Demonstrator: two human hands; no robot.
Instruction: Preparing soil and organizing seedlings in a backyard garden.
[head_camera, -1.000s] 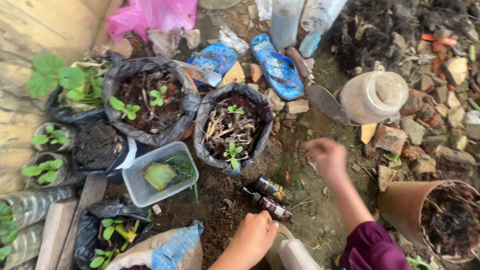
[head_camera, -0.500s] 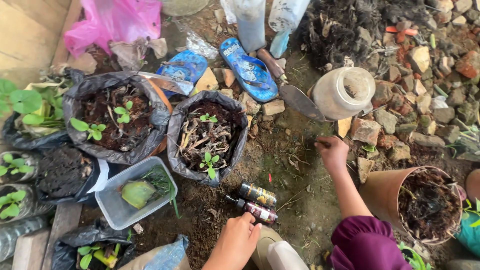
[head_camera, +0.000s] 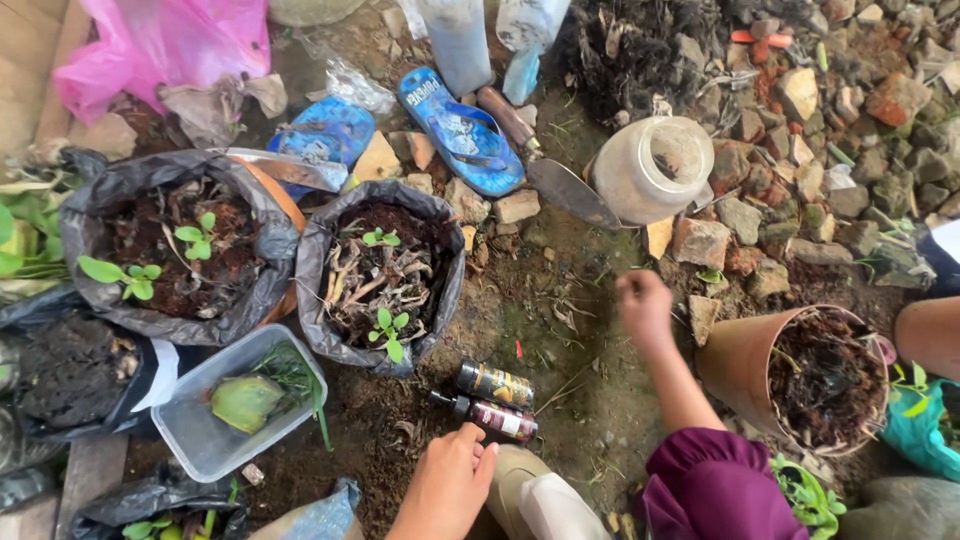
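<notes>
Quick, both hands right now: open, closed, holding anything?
Left hand: open, empty, resting by the two small dark bottles.
Right hand: loosely curled above bare soil; cannot tell if it holds anything.

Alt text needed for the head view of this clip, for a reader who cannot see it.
Seen from above, a person's right hand reaches over bare soil near a trowel and a tipped jar, while the left hand rests by two small dark bottles. Black grow bags with seedlings stand to the left.

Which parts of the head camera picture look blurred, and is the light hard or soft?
Head view: the right hand is smeared by motion blur; the left hand and the two small dark bottles look sharp. Light is soft and even, without hard shadows or glare.
</notes>
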